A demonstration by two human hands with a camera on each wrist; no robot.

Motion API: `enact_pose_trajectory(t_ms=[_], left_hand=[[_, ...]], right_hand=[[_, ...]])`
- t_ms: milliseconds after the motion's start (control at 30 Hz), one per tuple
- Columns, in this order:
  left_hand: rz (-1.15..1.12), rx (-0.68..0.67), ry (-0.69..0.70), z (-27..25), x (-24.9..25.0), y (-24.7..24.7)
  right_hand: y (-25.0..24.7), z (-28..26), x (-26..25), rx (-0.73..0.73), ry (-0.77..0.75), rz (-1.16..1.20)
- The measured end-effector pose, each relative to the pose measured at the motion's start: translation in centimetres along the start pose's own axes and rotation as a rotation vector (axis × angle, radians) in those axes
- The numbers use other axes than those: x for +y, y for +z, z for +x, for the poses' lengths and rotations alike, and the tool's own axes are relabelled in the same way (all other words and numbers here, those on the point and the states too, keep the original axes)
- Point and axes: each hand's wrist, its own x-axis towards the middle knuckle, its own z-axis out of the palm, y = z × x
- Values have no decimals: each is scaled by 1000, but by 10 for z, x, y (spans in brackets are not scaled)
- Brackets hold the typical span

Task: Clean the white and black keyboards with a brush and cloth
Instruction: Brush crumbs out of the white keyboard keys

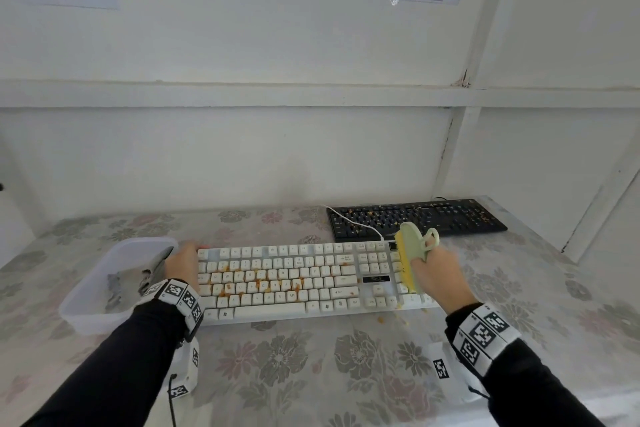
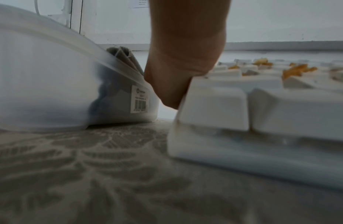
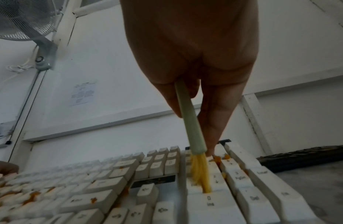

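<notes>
White keyboard [image 1: 277, 281], orange crumbs among its keys, lies along the near middle of the floral tablecloth [image 1: 294, 367]; black keyboard [image 1: 417, 218], also crumbed, behind its right end. Right hand [image 1: 438, 274] grips the green brush [image 1: 410, 253], yellow bristles pressed into the number pad. Left hand [image 1: 183, 263] rests on the white keyboard's left end, finger posture hidden, beside a clear tub [image 1: 100, 288] holding the grey cloth [image 1: 138, 279].
</notes>
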Motion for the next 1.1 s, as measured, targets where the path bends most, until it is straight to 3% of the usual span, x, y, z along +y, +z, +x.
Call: enact_pose_trajectory(t_ms=[100,233,400,500,633,700,767,833,933,1100], left_hand=[[-5,23,-9,-3,2,1],[-253,7,-110,1,3,4],[-73,10,6,-9,4,2],[-67,13,-35,-7,3,3],[-206,-18,-112,1,2,4],[-176,-30,-132,4,2,4],[-52,-26,-22,-6,6,1],[-79,33,-86,-7,6,1],[-80,-5,-75,-7,6,2],[-37,-18,-40,-8,6,2]], right_hand=[[-2,-4,3,-35,14,-65],[-9,-8,5,-58,7,-93],[-18,-5,1,90,-88,79],[-15,-10,0,158,-195,165],[-7,-10,9,69,-123,92],[-8,-9,11,26,-38,29],[-7,-7,14,-1,26,-43],[-10,-8,15,-24,51,-60],[-17,-10,13,-64,46,-71],[-26,-8,8,112,-83,79]])
